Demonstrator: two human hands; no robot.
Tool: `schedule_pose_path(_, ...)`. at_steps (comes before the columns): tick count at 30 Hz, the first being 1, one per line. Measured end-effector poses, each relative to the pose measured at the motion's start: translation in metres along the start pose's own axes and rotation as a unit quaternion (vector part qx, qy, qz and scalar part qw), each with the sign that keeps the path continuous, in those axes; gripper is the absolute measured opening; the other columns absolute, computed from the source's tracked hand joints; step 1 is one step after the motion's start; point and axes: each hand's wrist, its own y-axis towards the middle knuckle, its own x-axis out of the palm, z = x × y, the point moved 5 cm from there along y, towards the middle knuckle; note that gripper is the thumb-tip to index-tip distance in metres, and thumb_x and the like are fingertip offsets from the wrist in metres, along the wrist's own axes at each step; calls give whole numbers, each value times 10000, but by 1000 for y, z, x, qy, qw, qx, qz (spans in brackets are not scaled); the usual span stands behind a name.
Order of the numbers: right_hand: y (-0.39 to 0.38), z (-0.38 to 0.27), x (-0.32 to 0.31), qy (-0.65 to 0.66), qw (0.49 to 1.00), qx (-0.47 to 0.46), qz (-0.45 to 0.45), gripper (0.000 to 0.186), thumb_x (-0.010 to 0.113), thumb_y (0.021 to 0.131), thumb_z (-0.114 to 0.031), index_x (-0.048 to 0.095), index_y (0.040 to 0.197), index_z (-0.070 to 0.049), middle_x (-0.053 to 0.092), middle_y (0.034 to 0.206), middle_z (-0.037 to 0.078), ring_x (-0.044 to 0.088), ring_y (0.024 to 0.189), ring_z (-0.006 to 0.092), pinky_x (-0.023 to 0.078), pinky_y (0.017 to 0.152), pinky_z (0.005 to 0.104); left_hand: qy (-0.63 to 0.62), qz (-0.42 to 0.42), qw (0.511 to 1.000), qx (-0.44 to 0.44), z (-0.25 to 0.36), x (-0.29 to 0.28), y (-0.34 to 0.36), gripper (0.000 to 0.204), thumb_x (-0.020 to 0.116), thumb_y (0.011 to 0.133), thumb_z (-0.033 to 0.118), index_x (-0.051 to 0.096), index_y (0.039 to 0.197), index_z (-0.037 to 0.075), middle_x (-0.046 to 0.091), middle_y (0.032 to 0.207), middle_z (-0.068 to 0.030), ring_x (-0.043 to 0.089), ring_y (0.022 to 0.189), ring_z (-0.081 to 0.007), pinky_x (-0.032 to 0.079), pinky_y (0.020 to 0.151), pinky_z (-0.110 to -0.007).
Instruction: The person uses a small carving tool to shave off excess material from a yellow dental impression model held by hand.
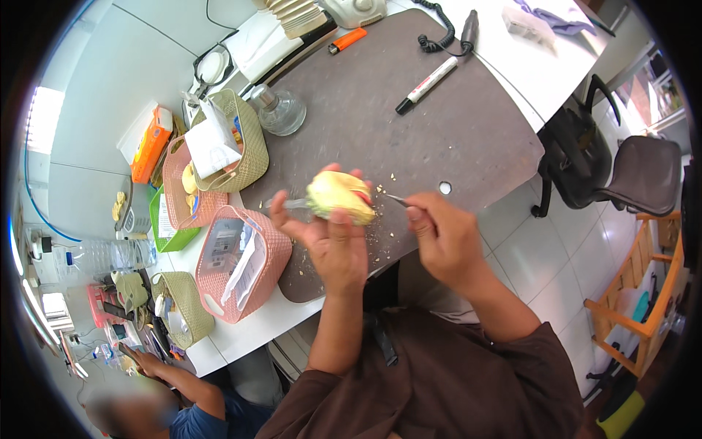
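Note:
My left hand (338,241) is closed around a pale yellow, rounded lump (336,194) with a greenish lower side and a red patch on its right. It is held up over the dark brown mat (358,110). In my right hand (446,234) is a thin, pointed metal tool (395,199), pinched between thumb and fingers. The tool's tip points left at the lump, a short gap away from it. Pale yellow crumbs (376,241) lie scattered on the mat under and around both hands. A clear, slim stick-like piece (294,204) shows behind my left fingers; what it belongs to is hidden.
A glass jar (281,113), a marker (428,84), an orange lighter (347,40) and a corded handpiece (469,33) rest farther back. Pink (245,274) and green (252,139) baskets line the left. A co-worker (190,395) sits lower left. An office chair (640,175) stands right.

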Motion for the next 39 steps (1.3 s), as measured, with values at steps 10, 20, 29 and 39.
schedule_pose_path(10, 23, 2, 4, 310, 948, 52, -46, 433, 808, 883, -176, 674, 1266, -23, 757, 1068, 124, 721, 966, 163, 573, 817, 305, 239, -113, 963, 56, -10, 6, 9, 915, 736, 960, 236, 17, 1512, 366, 380, 1520, -320, 544, 1321, -381, 502, 1057, -479)
schedule_pose_path(20, 32, -18, 0, 183, 976, 51, -103, 410, 761, 908, -126, 659, 1290, -17, 723, 1021, 137, 686, 846, 168, 537, 724, 326, -73, -30, 986, -149, -1, -1, 15, 780, 679, 976, 250, 189, 1581, 204, 427, 1502, -252, 517, 1351, -382, 476, 1093, -504)
schedule_pose_path(29, 11, -40, -7, 54, 989, -122, -58, 282, 666, 923, -43, 688, 1204, -39, 664, 956, 124, 673, 831, 284, 544, 696, 370, -115, 30, 987, -106, 10, -20, -3, 541, 705, 893, 80, 400, 1335, 139, 568, 1284, -96, 540, 1310, -424, 468, 1106, -621)
schedule_pose_path(39, 1, -37, 10, -11, 985, -172, -4, 279, 667, 831, 5, 717, 1097, -62, 686, 958, 78, 686, 825, 261, 564, 684, 367, -87, 21, 990, -106, 7, -21, -5, 471, 662, 948, 122, 424, 1355, 116, 544, 1358, -122, 514, 1343, -435, 457, 1122, -617)
